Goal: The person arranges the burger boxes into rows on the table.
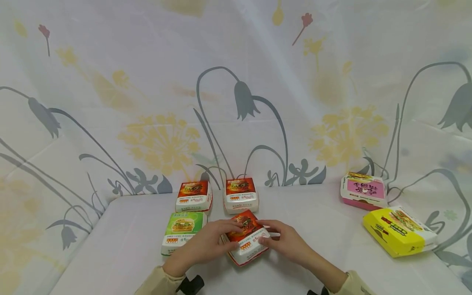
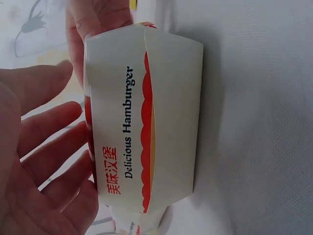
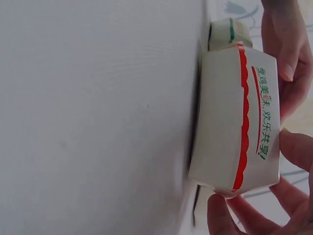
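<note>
Near table front edge, both hands, left hand (image 1: 206, 243), right hand (image 1: 284, 241), grasping red burger box (image 1: 246, 237).

Three red burger boxes (image 1: 246, 235), one green burger box (image 1: 182, 229), one pink box (image 1: 363, 190), one yellow box (image 1: 400, 230), six boxes on one table (image 1: 121, 246), two hands (image 1: 206, 246).

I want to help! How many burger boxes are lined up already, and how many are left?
Three boxes sit grouped: two red boxes and the green box. Both hands hold a third red box. The pink box and yellow box lie apart.
</note>
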